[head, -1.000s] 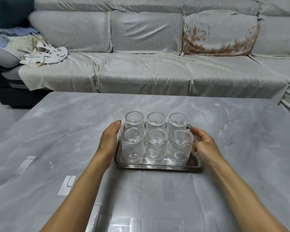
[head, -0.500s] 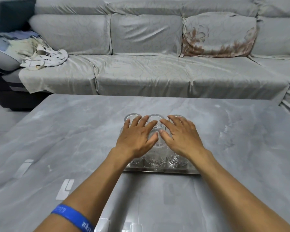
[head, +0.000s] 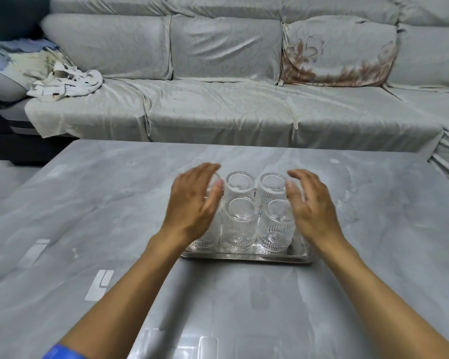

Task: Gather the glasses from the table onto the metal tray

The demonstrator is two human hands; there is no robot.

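We see the glasses (head: 240, 211) standing packed together on the metal tray (head: 300, 256), which lies flat on the grey tabletop (head: 101, 203) near its middle. Four glasses show plainly, two behind and two in front; a left-hand column is mostly hidden behind the left hand (head: 192, 200), with only a ribbed base showing below it. We see no glass standing loose on the tabletop, so we judge the gathering done or nearly so.

Grip, left: fingers spread and relaxed, hand just beside the left column, holding nothing. Whether the fingertips touch the rear left glass we cannot tell; that area is blurred.

Grip, right: the right hand (head: 313, 203) is likewise spread, palm turned inward beside the right column, empty. It looks close to the glass wall but contact is unclear.

Reasoning on placement: the glasses sit rim to rim, likely so that all fit inside the raised lip of the tray. The two hands flank the cluster symmetrically, which we read as squaring or steadying it.

Risk: ribbed glass packed tight may clink or tip if nudged from one side only.
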